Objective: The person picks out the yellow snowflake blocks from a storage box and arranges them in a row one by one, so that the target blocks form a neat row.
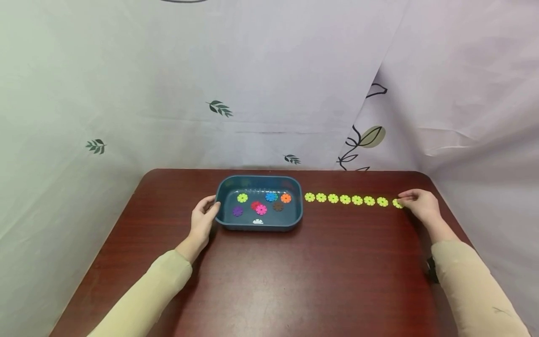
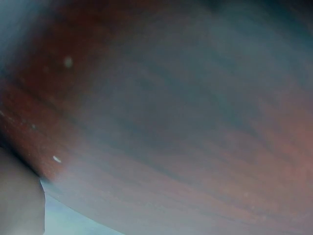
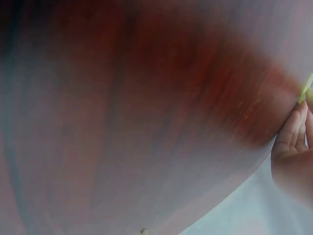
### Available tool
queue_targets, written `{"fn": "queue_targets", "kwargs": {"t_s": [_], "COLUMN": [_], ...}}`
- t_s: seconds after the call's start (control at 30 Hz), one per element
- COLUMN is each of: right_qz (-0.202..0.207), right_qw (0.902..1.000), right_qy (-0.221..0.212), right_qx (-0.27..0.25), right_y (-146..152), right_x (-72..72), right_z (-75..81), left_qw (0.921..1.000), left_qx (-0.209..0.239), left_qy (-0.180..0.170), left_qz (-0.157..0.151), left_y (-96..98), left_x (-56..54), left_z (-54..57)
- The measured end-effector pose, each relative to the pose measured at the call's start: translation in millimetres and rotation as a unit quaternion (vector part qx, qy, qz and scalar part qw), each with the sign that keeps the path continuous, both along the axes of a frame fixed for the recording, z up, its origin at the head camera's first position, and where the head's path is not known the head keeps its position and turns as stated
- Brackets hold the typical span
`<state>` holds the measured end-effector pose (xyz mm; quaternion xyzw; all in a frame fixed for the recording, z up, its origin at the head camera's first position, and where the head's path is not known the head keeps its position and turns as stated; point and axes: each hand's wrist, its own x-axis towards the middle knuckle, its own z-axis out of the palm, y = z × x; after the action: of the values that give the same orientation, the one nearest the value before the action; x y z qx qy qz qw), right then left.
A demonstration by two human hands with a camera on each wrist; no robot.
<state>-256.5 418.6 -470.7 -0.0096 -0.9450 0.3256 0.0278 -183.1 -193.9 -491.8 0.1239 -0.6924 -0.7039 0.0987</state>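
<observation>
A dark blue rectangular tray (image 1: 261, 228) stands toward the back of the table, left of centre. My left hand (image 1: 203, 221) grips its left end, thumb over the rim and fingers along the outside wall. Far to the right, my right hand (image 1: 425, 207) pinches a yellow-green flower-shaped disc (image 1: 396, 203) by its right edge, close over the table. In the right wrist view that disc (image 3: 306, 88) appears edge-on between thumb and fingertips. Several matching discs (image 1: 345, 199) lie in a row between the tray and my right hand.
Inside the tray lie loose discs: yellow-green (image 1: 242, 198), blue (image 1: 270, 197), orange (image 1: 286, 198), purple (image 1: 237, 211), pink (image 1: 261, 209), brown (image 1: 278, 206), white (image 1: 258, 222) and red. Pale leaf-printed cloth (image 1: 261, 84) hangs behind the reddish-brown table (image 1: 320, 271).
</observation>
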Motion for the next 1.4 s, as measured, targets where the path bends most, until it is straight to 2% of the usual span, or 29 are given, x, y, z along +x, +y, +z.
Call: {"fn": "queue_targets", "kwargs": {"t_s": [0.57, 0.93, 1.2, 1.4], "right_qz": [0.002, -0.010, -0.015, -0.012], "right_qw": [0.9998, 0.9973, 0.9941, 0.9860], "right_qy": [0.000, -0.023, -0.034, -0.050], "right_qx": [0.022, -0.069, -0.102, -0.159], "right_y": [1, 9, 10, 8], "right_x": [-3.5, 2.3, 2.9, 2.0], "right_z": [2.8, 0.7, 2.1, 5.4], "left_qw": [1.0000, 1.0000, 1.0000, 1.0000], "left_qx": [0.002, 0.004, 0.001, 0.001], "left_qy": [0.003, 0.005, -0.002, 0.001], "left_qz": [-0.001, -0.004, -0.005, -0.003], "left_y": [-2.1, -0.6, -0.5, -1.0], "left_x": [-1.3, -2.2, -1.2, 0.2], "left_z": [-0.3, -0.1, -1.0, -1.2]}}
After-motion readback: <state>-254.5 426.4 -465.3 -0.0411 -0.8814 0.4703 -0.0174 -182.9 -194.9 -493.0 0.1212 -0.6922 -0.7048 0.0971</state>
